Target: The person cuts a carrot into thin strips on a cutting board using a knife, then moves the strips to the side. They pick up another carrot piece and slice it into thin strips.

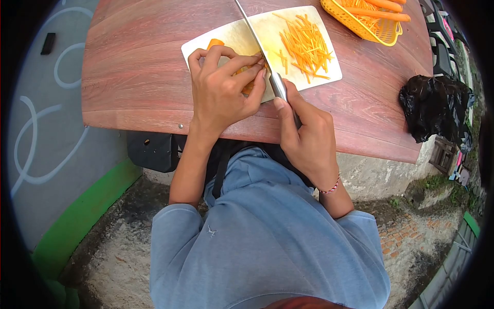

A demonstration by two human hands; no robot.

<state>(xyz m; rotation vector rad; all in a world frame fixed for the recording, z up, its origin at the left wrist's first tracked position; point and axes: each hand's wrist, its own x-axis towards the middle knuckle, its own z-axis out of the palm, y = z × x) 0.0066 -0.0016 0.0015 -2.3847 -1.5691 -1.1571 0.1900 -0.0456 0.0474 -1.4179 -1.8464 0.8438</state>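
On a white cutting board [325, 66] lies a pile of thin carrot strips [307, 46], with a few loose strips to its left. My left hand [222, 82] has its fingers bent over carrot pieces [247, 77], pressing them on the board; the fingers partly hide them. An orange carrot piece [215, 43] shows just behind that hand. My right hand [309, 134] is closed round the handle of a knife [250, 30]. The blade stands on the board beside my left fingertips, between the held carrot and the strips.
A yellow basket [355, 24] holding carrots and shreds stands at the back right of the reddish wooden table [134, 62]. Black plastic bag [435, 108] at the table's right edge. A black bag [152, 151] is under the front edge, left of my lap.
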